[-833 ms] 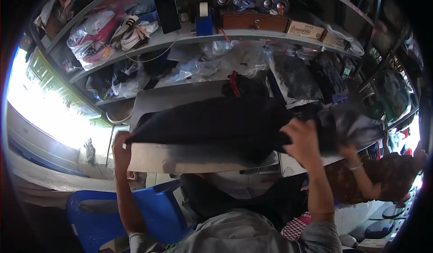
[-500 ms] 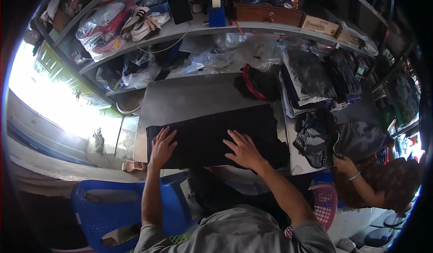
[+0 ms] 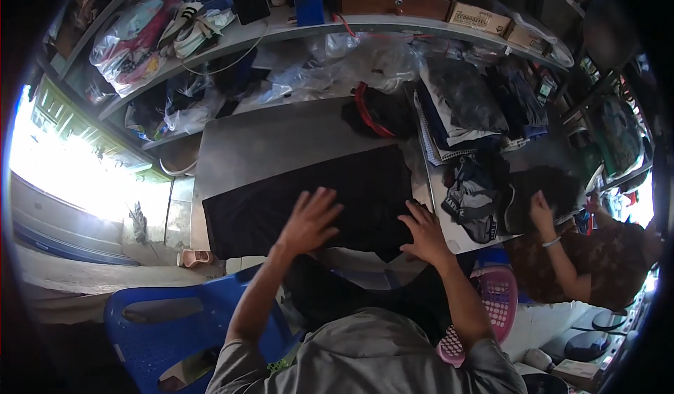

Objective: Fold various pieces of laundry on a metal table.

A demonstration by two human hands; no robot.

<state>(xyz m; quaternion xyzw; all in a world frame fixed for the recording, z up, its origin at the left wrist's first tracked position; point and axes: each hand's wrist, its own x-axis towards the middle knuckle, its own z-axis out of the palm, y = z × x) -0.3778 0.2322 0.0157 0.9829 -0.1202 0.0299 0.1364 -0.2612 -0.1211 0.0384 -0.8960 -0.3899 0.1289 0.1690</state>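
A folded black garment point(image 3: 260, 208) lies along the front of the dark grey table point(image 3: 246, 141), its near edge reaching the table's front edge. My left hand point(image 3: 311, 220), fingers spread, is over the middle of the cloth; whether it presses down cannot be told. At the garment's right end, my right hand point(image 3: 425, 235) has its fingers apart, the tips at the bunched edge. Neither hand grips anything. Behind the garment sits a dark bundle with a red band point(image 3: 372, 113).
To the right are stacked folded clothes point(image 3: 463, 106) and a crumpled grey-and-black garment point(image 3: 472, 201). Beyond them, a co-worker's hand point(image 3: 542, 215) is above dark cloth. A blue chair point(image 3: 158, 324) stands at left, a pink basket point(image 3: 500, 303) at right. Plastic bags point(image 3: 337, 67) lie under the shelf.
My left hand has moved right, from the garment's left end to its middle. My right hand has moved right to the other end. The co-worker's hand has risen off the cloth.
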